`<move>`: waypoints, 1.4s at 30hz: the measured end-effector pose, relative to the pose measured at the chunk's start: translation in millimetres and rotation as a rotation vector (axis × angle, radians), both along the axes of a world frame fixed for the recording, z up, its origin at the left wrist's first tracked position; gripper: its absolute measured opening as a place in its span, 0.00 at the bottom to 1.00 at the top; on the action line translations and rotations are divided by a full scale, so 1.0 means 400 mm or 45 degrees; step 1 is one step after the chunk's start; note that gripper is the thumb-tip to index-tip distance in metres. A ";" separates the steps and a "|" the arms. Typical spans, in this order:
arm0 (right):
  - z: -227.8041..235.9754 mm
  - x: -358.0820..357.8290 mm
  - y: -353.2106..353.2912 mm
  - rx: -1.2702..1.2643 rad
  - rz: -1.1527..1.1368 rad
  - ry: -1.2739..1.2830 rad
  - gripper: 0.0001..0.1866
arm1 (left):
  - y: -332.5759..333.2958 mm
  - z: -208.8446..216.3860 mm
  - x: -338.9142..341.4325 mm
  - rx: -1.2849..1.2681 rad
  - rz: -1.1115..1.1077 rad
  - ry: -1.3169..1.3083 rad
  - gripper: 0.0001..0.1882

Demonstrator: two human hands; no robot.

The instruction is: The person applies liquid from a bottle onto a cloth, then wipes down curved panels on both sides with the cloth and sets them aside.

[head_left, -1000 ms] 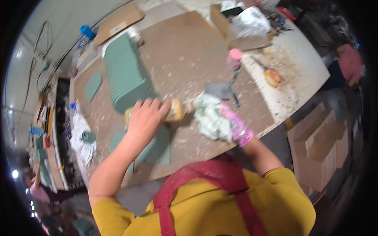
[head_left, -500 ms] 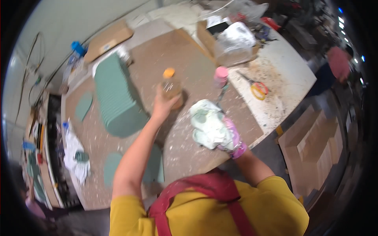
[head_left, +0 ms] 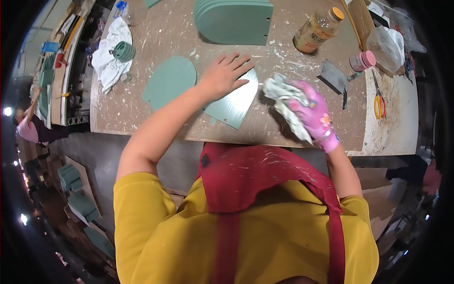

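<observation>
My bare left hand lies flat with its fingers spread on a green plate with a rounded far end. Light glares off that plate, and part of it is hidden under the hand. A similar green plate rests on the table just left of it. My right hand, in a pink flowered glove, is closed round a crumpled whitish rag with greenish stains. It is over the table to the right of the plates. Beyond both hands stands a stack of green plates.
An orange-capped bottle stands right of the stack. Near it are a dark grey block, a pink-capped jar, scissors and a plastic bag. A white cloth holds a green ribbed piece. Another person is far left.
My left hand has let go of the orange-capped bottle and now lies on a green plate. The right hand still holds the rag. My view has turned, and the grey block now shows.
</observation>
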State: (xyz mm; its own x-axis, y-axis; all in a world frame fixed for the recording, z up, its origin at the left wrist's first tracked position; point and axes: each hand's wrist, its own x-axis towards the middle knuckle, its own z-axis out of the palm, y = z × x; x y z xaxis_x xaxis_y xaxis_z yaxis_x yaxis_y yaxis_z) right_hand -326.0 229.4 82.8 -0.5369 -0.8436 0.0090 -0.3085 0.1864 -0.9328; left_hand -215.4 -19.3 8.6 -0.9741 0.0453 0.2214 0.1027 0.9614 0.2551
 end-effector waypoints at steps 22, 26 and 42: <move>-0.096 0.183 -0.141 0.294 0.325 1.134 0.07 | -0.002 -0.080 0.012 0.015 0.026 0.151 0.24; -0.093 0.284 -0.124 0.425 0.405 1.112 0.05 | -0.003 -0.080 0.013 -0.006 0.038 0.128 0.24; -0.128 0.204 -0.144 0.402 0.062 1.058 0.10 | -0.009 -0.077 0.017 0.087 0.013 0.209 0.23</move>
State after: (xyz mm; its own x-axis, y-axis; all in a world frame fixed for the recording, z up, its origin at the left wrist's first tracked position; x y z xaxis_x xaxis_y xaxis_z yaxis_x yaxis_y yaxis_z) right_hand -244.4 171.8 31.5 -0.4237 -0.8945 0.1429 -0.8771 0.3657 -0.3114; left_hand -208.6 -22.8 -22.2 -0.9250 0.0149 0.3797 0.1385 0.9437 0.3005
